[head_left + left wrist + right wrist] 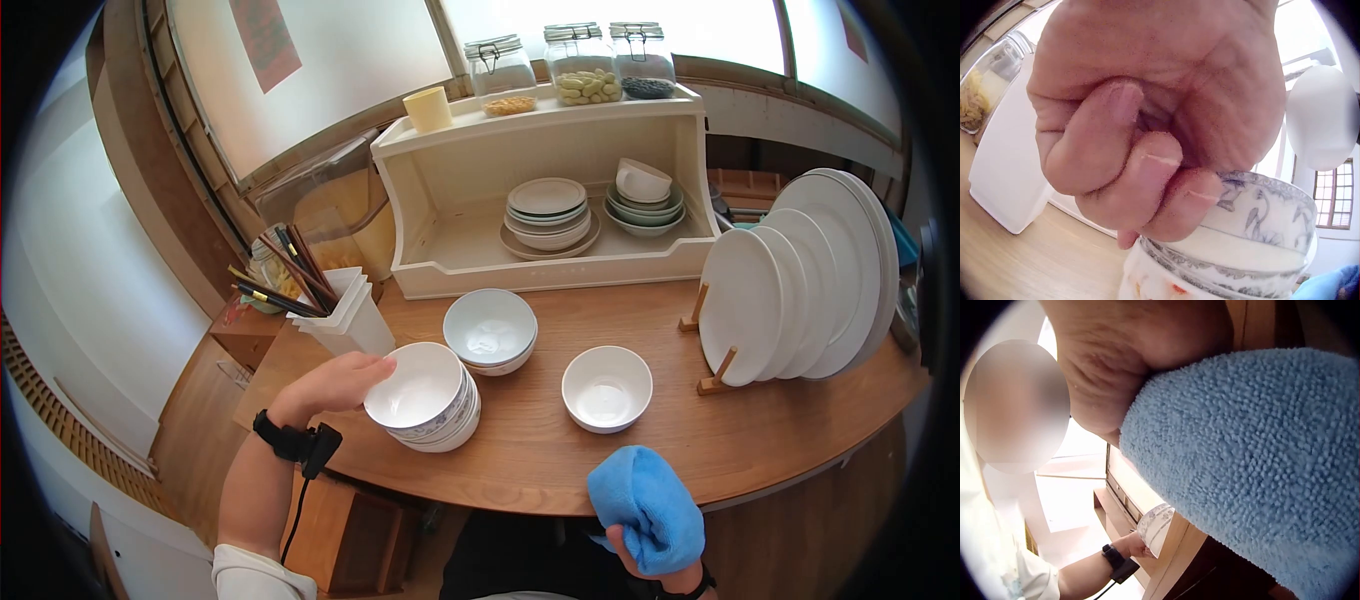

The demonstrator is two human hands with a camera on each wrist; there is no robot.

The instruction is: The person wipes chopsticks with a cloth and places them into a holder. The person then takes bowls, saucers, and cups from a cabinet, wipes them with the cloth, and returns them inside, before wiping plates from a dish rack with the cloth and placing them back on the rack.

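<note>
My left hand [342, 384] pinches the rim of the top bowl [414, 388], which tilts slightly on a stack of white bowls at the table's left. In the left wrist view, three fingers are curled into the palm beside the blue-grey floral pattern on the top bowl [1260, 215]. My right hand [684, 578] grips a bunched blue towel [648, 505] at the front edge, the thumb over its near side. The towel's looped pile [1254, 450] fills much of the right wrist view. A single white bowl [607, 390] sits between the hands, and two nested bowls [490, 328] stand behind the stack.
A cream shelf [540, 278] at the back holds stacked plates [547, 195] and green bowls [645, 215]. Glass jars [582, 75] and a yellow cup [429, 109] stand on top. White plates [745, 305] fill a wooden rack at right; a white chopstick holder [355, 318] stands left.
</note>
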